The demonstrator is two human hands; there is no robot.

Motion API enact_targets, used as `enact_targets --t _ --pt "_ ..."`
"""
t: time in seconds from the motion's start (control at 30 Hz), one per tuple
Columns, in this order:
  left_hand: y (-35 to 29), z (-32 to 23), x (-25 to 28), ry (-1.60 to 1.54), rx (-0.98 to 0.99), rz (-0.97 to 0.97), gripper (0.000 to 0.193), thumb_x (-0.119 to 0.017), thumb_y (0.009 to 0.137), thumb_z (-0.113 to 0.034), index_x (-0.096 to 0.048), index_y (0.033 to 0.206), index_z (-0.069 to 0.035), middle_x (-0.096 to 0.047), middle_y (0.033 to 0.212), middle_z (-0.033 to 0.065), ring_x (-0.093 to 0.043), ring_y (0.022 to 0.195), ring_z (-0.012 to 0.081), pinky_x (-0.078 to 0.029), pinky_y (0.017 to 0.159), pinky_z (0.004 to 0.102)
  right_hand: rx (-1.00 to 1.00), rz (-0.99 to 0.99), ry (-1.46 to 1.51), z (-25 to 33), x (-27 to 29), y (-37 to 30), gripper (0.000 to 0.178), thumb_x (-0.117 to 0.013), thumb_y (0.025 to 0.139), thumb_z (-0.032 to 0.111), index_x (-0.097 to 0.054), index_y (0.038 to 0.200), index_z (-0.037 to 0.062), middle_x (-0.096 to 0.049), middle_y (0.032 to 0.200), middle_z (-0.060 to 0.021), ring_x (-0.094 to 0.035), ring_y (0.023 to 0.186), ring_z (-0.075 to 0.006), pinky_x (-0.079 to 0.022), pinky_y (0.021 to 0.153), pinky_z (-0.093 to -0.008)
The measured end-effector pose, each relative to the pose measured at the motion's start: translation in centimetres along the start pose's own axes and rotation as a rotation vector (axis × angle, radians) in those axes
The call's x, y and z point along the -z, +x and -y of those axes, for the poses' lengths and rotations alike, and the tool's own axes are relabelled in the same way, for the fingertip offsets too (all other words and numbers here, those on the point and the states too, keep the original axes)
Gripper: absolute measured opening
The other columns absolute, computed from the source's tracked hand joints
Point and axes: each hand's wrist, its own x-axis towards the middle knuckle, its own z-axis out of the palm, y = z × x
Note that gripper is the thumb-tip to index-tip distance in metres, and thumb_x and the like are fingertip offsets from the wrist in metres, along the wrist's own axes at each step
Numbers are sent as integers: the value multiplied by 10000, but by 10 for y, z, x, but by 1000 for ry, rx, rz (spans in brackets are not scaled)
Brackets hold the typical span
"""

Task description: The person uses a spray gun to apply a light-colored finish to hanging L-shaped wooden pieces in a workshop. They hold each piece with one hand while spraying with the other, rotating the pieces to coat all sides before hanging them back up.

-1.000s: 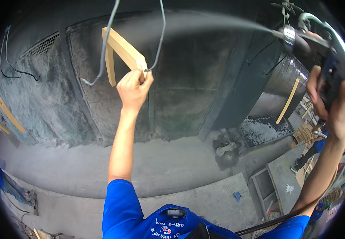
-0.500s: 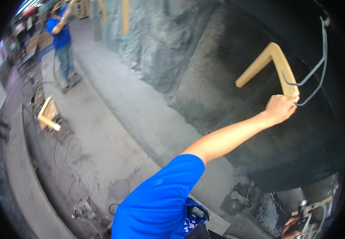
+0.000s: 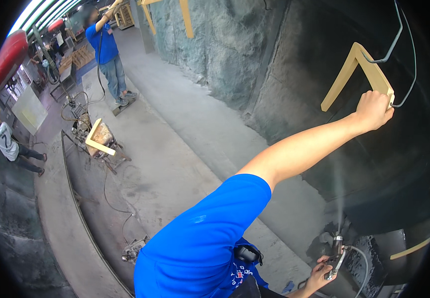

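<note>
Gripping wooden angle piece (image 3: 356,69), left hand (image 3: 372,110)

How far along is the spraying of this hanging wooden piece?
Mid-job, it seems. The left hand steadies the angled wooden piece on its wire hook, while the right hand aims the spray gun, mist rising. The wood looks bare; coverage is hard to judge.

A pale rectangular sign board (image 3: 28,110) stands at the far left, beside the walkway.
</note>
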Motion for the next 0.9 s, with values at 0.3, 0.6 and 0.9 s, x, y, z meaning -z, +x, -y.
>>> enact_targets --t 0.3,0.6,0.9 --pt "-104 30 107 -375 -162 361 160 -681 869 -176 -654 804 -33 -634 647 105 -645 625 277 -481 580 396 -258 102 68 -26 -54 -38 628 -383 1037 615 -470 1195 14 -621 844 -166 -417 386 -110 -296 343 -248" --pt "-239 81 356 -592 182 270 293 -669 972 -259 -711 1038 23 -705 1022 137 -664 958 316 -530 830 423 -574 710 924 -79 -211 13 766 -381 964 735 -456 1365 87 -632 824 -192 -466 387 -151 -346 347 -269" --pt "-153 90 491 -760 -222 -79 199 -612 947 -145 -699 1017 19 -690 905 90 -639 779 267 -502 661 373 -106 1555 1993 -5 -565 110 727 -434 922 593 -426 1454 98 -596 918 -207 -486 478 -189 -442 481 -324"
